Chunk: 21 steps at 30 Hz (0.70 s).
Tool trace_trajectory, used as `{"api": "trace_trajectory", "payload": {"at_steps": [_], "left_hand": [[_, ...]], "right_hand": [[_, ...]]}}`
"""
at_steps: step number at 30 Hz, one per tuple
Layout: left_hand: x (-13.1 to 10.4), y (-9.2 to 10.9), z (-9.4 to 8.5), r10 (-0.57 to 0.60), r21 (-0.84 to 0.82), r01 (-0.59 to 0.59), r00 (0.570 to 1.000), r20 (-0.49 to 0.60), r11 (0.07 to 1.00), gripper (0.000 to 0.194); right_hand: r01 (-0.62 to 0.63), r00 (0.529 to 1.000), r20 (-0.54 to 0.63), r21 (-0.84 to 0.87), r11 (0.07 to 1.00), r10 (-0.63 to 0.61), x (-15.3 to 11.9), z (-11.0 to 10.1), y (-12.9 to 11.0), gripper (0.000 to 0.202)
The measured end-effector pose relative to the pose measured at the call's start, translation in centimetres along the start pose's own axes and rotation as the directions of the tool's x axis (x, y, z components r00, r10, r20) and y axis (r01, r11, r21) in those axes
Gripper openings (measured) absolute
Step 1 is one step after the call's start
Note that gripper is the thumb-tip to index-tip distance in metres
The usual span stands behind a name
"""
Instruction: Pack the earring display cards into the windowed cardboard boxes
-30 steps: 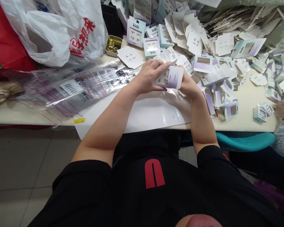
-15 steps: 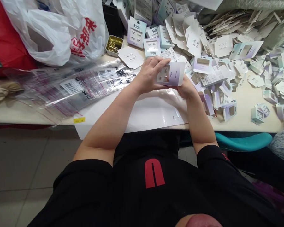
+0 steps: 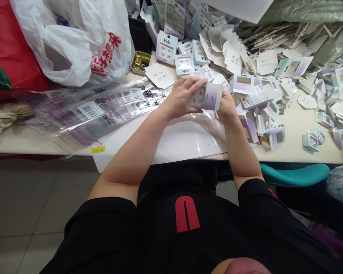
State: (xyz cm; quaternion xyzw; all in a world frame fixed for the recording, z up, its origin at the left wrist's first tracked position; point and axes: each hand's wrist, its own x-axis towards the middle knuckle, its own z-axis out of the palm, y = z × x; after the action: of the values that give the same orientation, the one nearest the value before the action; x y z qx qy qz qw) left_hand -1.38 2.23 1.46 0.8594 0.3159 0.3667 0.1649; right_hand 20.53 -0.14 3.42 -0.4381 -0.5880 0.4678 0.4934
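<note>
My left hand [image 3: 183,94] is closed around a small purple and white window box [image 3: 211,97], thumb below and fingers across its top. Through the box's window little silver jewellery pieces show on a white card. At the box's right end, by its long white flap, my right hand [image 3: 226,106] is closed with curled fingertips against the box; the flap partly hides them. Both hands are above a white sheet [image 3: 185,135] at the table's front edge. Just beyond them lie a white card with jewellery [image 3: 160,76] and a "kids" box [image 3: 184,64].
Many small boxes and cards [image 3: 267,62] are heaped on the right and back. On the left are clear printed plastic bags [image 3: 94,108], a white carrier bag [image 3: 74,38] and a red bag [image 3: 23,49]. A tin [image 3: 140,62] holds gold-coloured bits. A teal chair [image 3: 297,175] stands at right.
The camera view has shifted slightly, so the table sits a little lower. Both hands still hold the box; its flap end has tipped slightly, and the right fingers are bent closer to it.
</note>
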Motion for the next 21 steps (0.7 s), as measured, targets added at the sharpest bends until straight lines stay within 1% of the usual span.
{"api": "trace_trajectory", "payload": {"at_steps": [4, 8, 12, 15, 18, 21], "left_hand": [[0.1, 0.5, 0.2, -0.009, 0.001, 0.009, 1.000, 0.027, 1.000, 0.105], [0.0, 0.4, 0.4, 0.011, 0.015, -0.011, 1.000, 0.021, 1.000, 0.107], [-0.2, 0.4, 0.5, 0.020, 0.035, -0.020, 1.000, 0.024, 0.999, 0.105], [-0.2, 0.6, 0.6, 0.021, 0.035, -0.023, 0.999, 0.039, 0.999, 0.104], [-0.2, 0.6, 0.7, 0.018, 0.015, -0.019, 0.999, 0.035, 1.000, 0.105], [-0.2, 0.6, 1.0, 0.002, -0.003, -0.002, 1.000, 0.002, 1.000, 0.106]], "right_hand": [[-0.070, 0.998, 0.009, 0.009, 0.998, 0.070, -0.2, 0.1, -1.0, 0.044], [-0.093, 0.996, 0.019, 0.042, 0.995, 0.092, -0.2, 0.1, -1.5, 0.050], [-0.113, 0.990, 0.087, 0.049, 0.992, 0.109, -0.4, -0.3, -1.8, 0.052], [-0.143, 0.985, 0.108, 0.041, 0.989, 0.138, -0.5, -0.7, -1.6, 0.050], [-0.118, 0.990, 0.075, 0.022, 0.993, 0.116, -0.1, -0.6, -0.7, 0.050], [-0.056, 0.998, -0.007, 0.004, 0.998, 0.056, 0.4, -0.1, 0.4, 0.051]]}}
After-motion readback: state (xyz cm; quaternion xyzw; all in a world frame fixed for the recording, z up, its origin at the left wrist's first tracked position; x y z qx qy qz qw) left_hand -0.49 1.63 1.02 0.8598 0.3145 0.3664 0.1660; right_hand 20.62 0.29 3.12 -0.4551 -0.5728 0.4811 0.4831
